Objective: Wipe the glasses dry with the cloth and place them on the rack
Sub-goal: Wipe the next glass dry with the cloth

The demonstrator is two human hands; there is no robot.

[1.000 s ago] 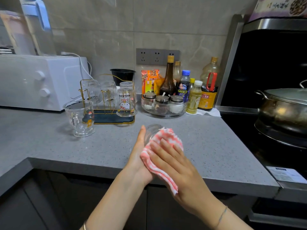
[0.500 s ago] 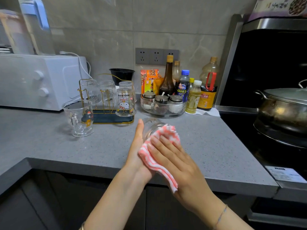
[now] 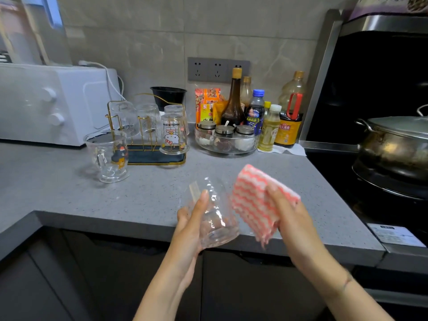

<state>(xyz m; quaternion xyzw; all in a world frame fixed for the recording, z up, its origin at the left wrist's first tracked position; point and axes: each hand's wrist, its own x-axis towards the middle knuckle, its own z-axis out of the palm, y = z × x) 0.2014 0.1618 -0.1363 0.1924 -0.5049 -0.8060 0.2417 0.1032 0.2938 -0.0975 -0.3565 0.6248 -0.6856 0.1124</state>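
Above the tabletop's (image 3: pixel 139 200) front edge, the left grip (image 3: pixel 192 228) holds a clear, dimpled glass (image 3: pixel 215 218), tilted. The right grip (image 3: pixel 291 218) clutches the pink-and-white wavy-striped cloth (image 3: pixel 254 200) just beside it. A tumbler (image 3: pixel 173 135) on the rack (image 3: pixel 148 158) reads "Hello Kitty".

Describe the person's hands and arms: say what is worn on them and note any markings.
There are no gloves on the left hand or the right hand, and no rings that I can make out. Both forearms are bare, with no sleeves in view. A thin bracelet circles the right wrist. Nothing worn shows on the visible part of the left arm. No markings are visible.
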